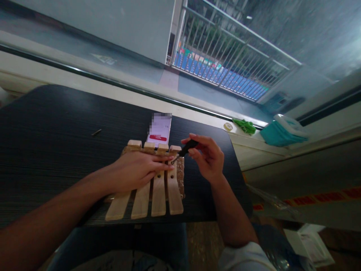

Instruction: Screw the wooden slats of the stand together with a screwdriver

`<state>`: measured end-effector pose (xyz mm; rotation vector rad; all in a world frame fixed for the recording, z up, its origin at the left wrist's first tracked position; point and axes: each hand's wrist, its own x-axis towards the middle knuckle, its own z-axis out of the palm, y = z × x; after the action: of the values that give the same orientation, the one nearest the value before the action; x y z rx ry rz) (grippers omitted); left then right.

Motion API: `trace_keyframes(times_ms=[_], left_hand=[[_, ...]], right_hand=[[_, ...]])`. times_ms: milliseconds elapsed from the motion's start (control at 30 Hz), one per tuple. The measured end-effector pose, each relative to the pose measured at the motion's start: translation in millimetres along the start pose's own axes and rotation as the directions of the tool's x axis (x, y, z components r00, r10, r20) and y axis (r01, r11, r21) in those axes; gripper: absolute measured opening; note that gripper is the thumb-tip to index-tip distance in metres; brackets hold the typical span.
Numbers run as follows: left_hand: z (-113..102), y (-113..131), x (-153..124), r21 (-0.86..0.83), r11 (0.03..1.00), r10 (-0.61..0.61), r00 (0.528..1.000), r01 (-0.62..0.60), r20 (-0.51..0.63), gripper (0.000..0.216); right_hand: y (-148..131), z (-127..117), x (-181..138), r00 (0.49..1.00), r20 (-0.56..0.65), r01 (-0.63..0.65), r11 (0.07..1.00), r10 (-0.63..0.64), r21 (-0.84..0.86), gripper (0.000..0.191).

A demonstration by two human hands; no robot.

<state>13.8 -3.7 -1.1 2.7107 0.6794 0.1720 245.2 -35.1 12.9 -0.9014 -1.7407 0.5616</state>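
Several pale wooden slats lie side by side near the front edge of a dark table, joined under a crosspiece. My left hand rests flat on the slats with its fingers stretched out, fingertips near a hole in the rightmost slat. My right hand pinches a small black-handled screwdriver, whose tip points down at that slat beside my left fingertips.
A phone with a lit screen lies just behind the slats. One loose screw sits on the table to the left. On the window ledge lie a tape roll, a green cloth and a teal box.
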Motion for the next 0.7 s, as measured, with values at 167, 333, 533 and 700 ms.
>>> trace_keyframes(times_ms=[167,333,533,700], left_hand=[[2,-1,-1,0.001,1.000,0.008,1.000,-0.008,-0.030,0.049],[2,-1,-2,0.009,1.000,-0.009,0.999,0.010,-0.032,0.050],[0,1,-1,0.039,0.999,0.024,0.999,-0.023,-0.022,0.051],[-1,3,1,0.025,1.000,-0.006,1.000,0.006,0.009,0.051]], right_hand=[[2,4,0,0.998,-0.056,0.039,0.999,-0.038,0.023,0.034],[0,7,2,0.995,-0.093,0.030,0.999,-0.028,0.015,0.027],[0,10,2,0.992,-0.114,0.052,0.998,-0.049,0.028,0.027],[2,11,3,0.989,-0.124,0.083,0.996,-0.081,0.012,0.027]])
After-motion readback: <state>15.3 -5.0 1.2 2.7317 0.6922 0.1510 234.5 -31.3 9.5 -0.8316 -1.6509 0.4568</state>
